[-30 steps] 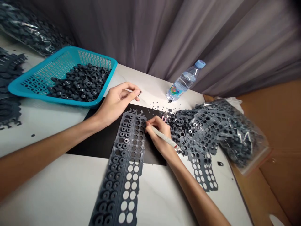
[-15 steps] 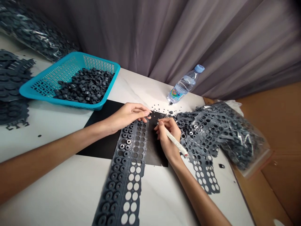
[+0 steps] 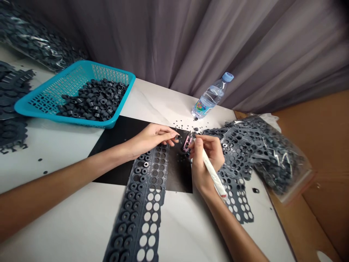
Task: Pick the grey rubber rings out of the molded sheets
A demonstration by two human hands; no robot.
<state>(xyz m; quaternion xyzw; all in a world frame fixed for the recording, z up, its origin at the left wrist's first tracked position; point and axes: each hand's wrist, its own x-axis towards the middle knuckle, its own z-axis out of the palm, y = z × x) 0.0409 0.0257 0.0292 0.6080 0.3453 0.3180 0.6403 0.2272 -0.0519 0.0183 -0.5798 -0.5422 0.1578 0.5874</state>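
A long grey rubber strip (image 3: 141, 196) full of round holes and small rings lies across a black mat (image 3: 120, 153) on the white table. My left hand (image 3: 152, 140) rests at the strip's far end, its fingers pinched on a small dark ring. My right hand (image 3: 204, 160) is closed round a white pen-like tool (image 3: 214, 176), its tip pointing at a small pink object (image 3: 187, 142) on the mat just beyond the strip.
A turquoise basket (image 3: 40, 105) holding several dark rings sits at the back left. A water bottle (image 3: 208, 98) lies by the grey curtain. Punched strips and a clear bag (image 3: 275, 156) of them pile up at the right. More strips lie at the far left.
My left hand came down from above the mat onto the strip's far end. My right hand left the strip and shifted right toward the pink object.
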